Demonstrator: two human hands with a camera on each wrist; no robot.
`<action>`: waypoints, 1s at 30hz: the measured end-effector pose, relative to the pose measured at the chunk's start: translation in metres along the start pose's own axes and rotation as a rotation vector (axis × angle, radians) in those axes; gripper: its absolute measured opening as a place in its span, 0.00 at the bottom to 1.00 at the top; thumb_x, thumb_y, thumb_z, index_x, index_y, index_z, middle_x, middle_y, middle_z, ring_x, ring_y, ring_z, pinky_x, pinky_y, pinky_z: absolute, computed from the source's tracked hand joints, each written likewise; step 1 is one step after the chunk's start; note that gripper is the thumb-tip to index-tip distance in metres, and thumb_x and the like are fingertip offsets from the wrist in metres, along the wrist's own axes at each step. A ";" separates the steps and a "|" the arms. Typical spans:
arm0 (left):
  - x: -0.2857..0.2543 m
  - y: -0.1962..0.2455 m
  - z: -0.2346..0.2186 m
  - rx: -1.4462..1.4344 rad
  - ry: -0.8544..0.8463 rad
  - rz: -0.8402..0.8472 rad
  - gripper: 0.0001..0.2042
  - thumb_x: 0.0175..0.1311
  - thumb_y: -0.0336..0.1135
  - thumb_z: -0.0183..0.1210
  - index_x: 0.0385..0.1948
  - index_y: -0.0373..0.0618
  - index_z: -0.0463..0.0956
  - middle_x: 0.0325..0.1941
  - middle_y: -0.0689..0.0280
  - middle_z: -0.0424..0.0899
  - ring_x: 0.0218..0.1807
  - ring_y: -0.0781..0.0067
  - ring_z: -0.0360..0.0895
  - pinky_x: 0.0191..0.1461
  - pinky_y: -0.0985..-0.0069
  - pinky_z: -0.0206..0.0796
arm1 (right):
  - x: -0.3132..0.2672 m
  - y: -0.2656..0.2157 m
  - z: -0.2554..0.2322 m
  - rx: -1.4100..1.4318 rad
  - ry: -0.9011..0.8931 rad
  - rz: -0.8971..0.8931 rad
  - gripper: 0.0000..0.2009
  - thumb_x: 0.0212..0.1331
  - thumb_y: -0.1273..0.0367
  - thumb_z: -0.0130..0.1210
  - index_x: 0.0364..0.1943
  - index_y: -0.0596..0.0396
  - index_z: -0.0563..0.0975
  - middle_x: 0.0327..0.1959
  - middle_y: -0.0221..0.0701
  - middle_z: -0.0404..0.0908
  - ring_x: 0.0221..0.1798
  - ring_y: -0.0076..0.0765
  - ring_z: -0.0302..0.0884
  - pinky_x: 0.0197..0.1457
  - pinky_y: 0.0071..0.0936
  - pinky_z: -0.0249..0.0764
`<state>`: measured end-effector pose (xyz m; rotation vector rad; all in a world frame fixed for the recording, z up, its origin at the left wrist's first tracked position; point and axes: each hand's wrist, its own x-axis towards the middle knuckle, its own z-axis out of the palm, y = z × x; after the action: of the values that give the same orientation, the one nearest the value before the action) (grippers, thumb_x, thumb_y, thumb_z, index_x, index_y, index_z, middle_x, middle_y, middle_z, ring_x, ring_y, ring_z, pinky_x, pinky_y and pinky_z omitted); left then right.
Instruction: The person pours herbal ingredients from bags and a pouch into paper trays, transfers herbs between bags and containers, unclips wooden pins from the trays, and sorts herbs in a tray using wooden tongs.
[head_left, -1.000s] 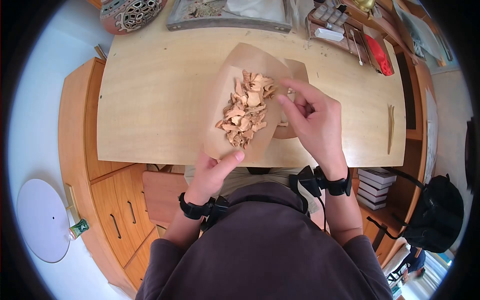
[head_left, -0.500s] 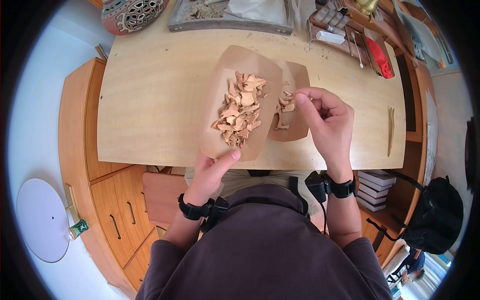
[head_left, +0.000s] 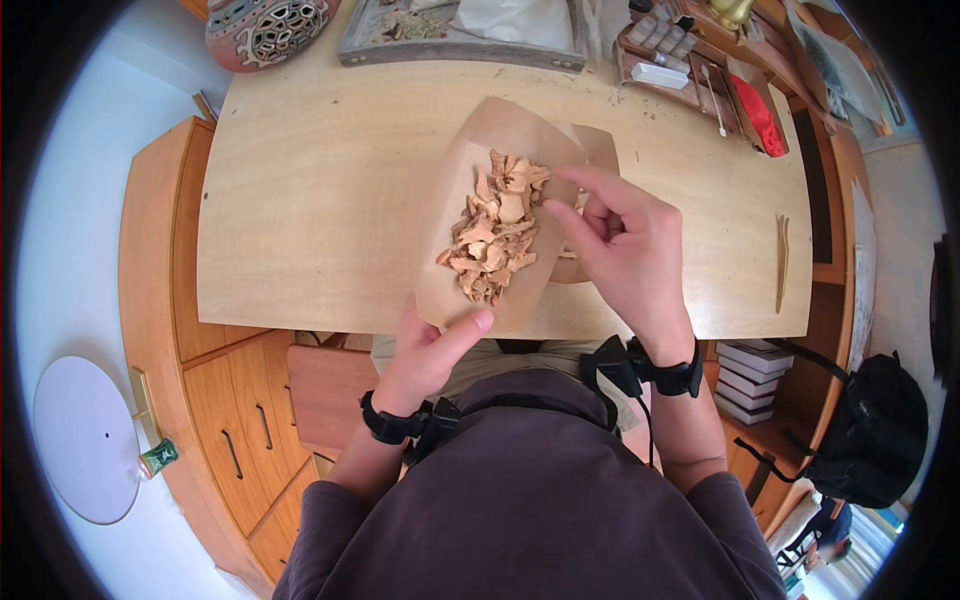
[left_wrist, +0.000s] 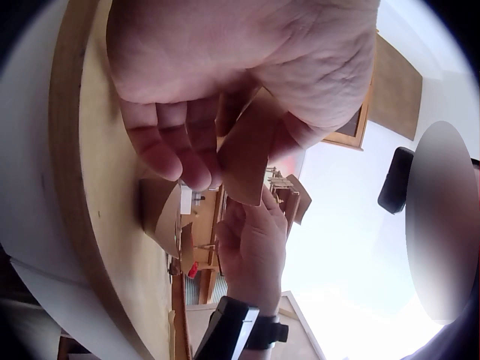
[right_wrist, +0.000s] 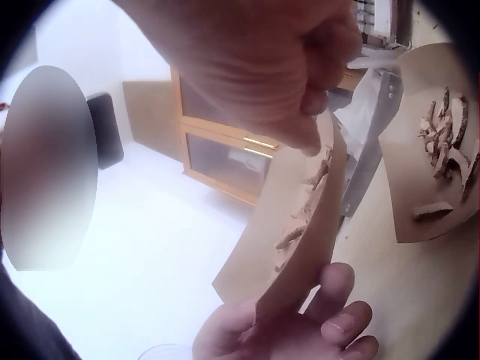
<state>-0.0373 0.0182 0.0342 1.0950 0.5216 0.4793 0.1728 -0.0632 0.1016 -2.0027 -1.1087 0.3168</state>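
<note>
My left hand (head_left: 432, 350) holds the near end of a curved brown paper sheet (head_left: 440, 215), thumb on top and fingers underneath. A heap of tan, wood-like chips (head_left: 490, 240) lies on it. At the heap's right edge is my right hand (head_left: 632, 240), thumb and index finger a little apart around the outermost chips, its other fingers curled in. The right wrist view has the index fingertip right at the far end of the chip row (right_wrist: 294, 221). On the table, partly behind the held sheet, lies a second brown paper (right_wrist: 409, 165) with several chips (right_wrist: 450, 139) on it.
A grey tray (head_left: 460, 55) with a white bag stands at the table's back edge. Back right is a wooden rack (head_left: 690, 85) with small bottles and a red item. Long thin tweezers (head_left: 782, 262) lie at the right; a patterned pot (head_left: 270, 35) sits back left.
Half a second ago my right hand was over the second paper, thumb and index together at its chips. It has moved left to the held sheet, which has shifted slightly right.
</note>
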 end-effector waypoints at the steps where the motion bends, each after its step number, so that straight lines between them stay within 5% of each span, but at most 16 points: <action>1: 0.000 0.001 0.002 0.001 -0.001 0.000 0.22 0.66 0.27 0.62 0.62 0.37 0.70 0.57 0.66 0.80 0.56 0.79 0.75 0.60 0.75 0.68 | 0.002 -0.001 0.002 0.000 0.001 0.000 0.11 0.60 0.71 0.66 0.47 0.54 0.86 0.20 0.31 0.77 0.21 0.27 0.71 0.28 0.25 0.69; 3: -0.001 0.003 0.004 0.034 -0.001 0.005 0.21 0.66 0.28 0.62 0.60 0.36 0.71 0.56 0.66 0.81 0.55 0.79 0.75 0.59 0.76 0.68 | 0.004 -0.001 0.006 -0.087 0.033 -0.052 0.12 0.56 0.71 0.66 0.45 0.52 0.86 0.24 0.36 0.81 0.23 0.37 0.76 0.30 0.31 0.73; 10: 0.000 0.001 0.002 0.036 -0.051 -0.008 0.21 0.66 0.27 0.61 0.60 0.35 0.71 0.56 0.65 0.81 0.55 0.79 0.75 0.59 0.76 0.68 | 0.006 0.004 0.010 -0.150 0.073 -0.105 0.08 0.57 0.71 0.65 0.40 0.53 0.86 0.30 0.38 0.85 0.28 0.41 0.83 0.32 0.33 0.77; 12: 0.001 0.002 0.003 0.045 -0.064 0.000 0.21 0.66 0.26 0.61 0.60 0.34 0.71 0.56 0.65 0.81 0.56 0.79 0.75 0.59 0.76 0.68 | 0.006 0.009 0.014 -0.115 0.112 -0.122 0.07 0.58 0.74 0.66 0.41 0.56 0.86 0.17 0.29 0.72 0.19 0.22 0.63 0.25 0.24 0.63; 16: 0.001 0.001 0.003 0.044 -0.052 0.011 0.21 0.66 0.27 0.61 0.60 0.35 0.71 0.56 0.65 0.81 0.55 0.79 0.75 0.59 0.76 0.68 | 0.004 0.002 0.010 -0.094 0.101 -0.055 0.06 0.60 0.71 0.64 0.39 0.54 0.86 0.24 0.37 0.82 0.22 0.36 0.78 0.29 0.30 0.73; 19: 0.000 -0.001 -0.001 0.009 -0.036 -0.025 0.21 0.66 0.27 0.61 0.60 0.36 0.71 0.56 0.66 0.81 0.56 0.79 0.75 0.59 0.76 0.67 | 0.001 0.002 0.002 0.070 0.051 0.077 0.05 0.62 0.72 0.64 0.40 0.55 0.85 0.17 0.30 0.74 0.18 0.23 0.68 0.26 0.23 0.65; 21: -0.001 -0.006 -0.005 0.004 -0.005 -0.018 0.21 0.66 0.27 0.61 0.61 0.37 0.71 0.56 0.67 0.81 0.55 0.79 0.75 0.59 0.76 0.68 | -0.002 0.008 0.000 0.334 0.059 0.146 0.06 0.65 0.73 0.64 0.43 0.58 0.84 0.18 0.14 0.66 0.22 0.08 0.56 0.25 0.15 0.52; 28: 0.001 -0.002 -0.002 -0.013 0.018 0.006 0.20 0.66 0.27 0.62 0.60 0.37 0.72 0.55 0.67 0.81 0.54 0.79 0.76 0.58 0.75 0.68 | -0.006 0.008 -0.002 0.135 0.136 0.140 0.08 0.64 0.73 0.65 0.45 0.59 0.84 0.18 0.14 0.64 0.22 0.09 0.55 0.26 0.14 0.52; 30: 0.001 -0.001 0.000 0.040 -0.003 0.015 0.20 0.66 0.27 0.61 0.59 0.37 0.72 0.55 0.67 0.81 0.54 0.79 0.75 0.58 0.75 0.68 | -0.004 0.001 0.002 0.052 0.095 0.013 0.10 0.61 0.74 0.66 0.46 0.56 0.85 0.17 0.19 0.64 0.21 0.12 0.57 0.26 0.17 0.56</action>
<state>-0.0360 0.0188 0.0335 1.1383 0.5224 0.4824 0.1701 -0.0657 0.0992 -1.9591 -1.0178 0.2522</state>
